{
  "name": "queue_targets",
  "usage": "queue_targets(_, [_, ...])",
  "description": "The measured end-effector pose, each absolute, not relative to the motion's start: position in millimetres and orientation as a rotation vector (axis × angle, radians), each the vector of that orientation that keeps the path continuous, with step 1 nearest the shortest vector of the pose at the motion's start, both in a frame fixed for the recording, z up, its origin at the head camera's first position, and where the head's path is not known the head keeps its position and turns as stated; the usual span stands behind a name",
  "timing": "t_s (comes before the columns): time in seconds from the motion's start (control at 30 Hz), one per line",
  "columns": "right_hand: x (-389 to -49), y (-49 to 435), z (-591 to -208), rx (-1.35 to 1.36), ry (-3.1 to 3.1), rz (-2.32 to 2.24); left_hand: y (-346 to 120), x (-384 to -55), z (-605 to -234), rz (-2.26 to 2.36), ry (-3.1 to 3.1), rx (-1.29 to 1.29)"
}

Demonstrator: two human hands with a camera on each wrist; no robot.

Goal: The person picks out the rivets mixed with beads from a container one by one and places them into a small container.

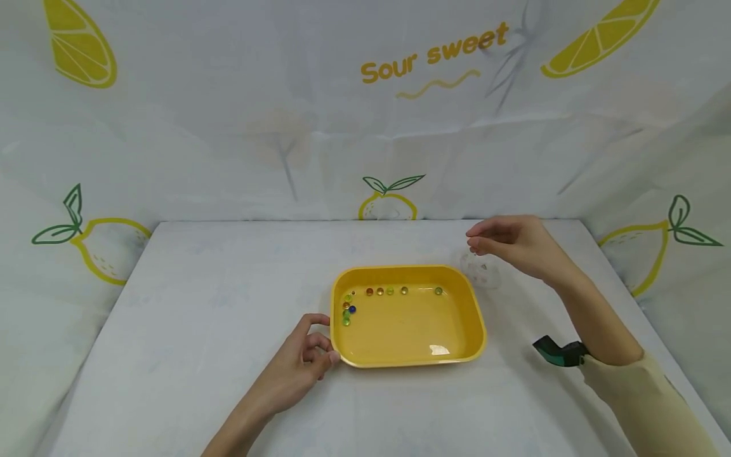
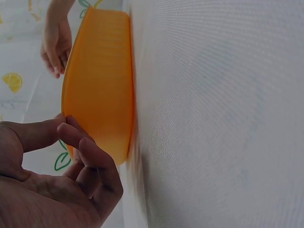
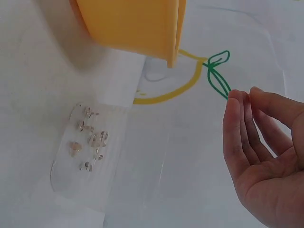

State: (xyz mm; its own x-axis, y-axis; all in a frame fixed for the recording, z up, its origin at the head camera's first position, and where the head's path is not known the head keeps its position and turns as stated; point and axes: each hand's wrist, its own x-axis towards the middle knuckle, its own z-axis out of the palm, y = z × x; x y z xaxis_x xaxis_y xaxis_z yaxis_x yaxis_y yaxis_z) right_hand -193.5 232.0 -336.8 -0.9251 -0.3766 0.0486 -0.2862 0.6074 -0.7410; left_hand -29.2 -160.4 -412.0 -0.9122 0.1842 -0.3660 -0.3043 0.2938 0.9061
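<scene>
A yellow tray sits on the white table, holding several glass marbles along its left side and back wall. My left hand grips the tray at its front left corner, thumb and fingers at the rim; the left wrist view shows the tray's outer wall. To the right of the tray stands a clear container, with several small shiny pieces inside. Over it hovers my right hand, fingers loosely bent and thumb a little apart from them in the head view. No object shows between its fingertips.
A white cloth backdrop printed with lemons rises behind the table and at both sides. A black and green piece sticks out at the right forearm, by the sleeve.
</scene>
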Motion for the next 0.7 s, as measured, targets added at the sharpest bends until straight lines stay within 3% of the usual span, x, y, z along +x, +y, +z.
queue_targets(0.7, [-198.3,163.8,-334.6,-0.776,2.489,-1.143,-160.1,-30.4,-413.9,1.654,2.173,-0.117])
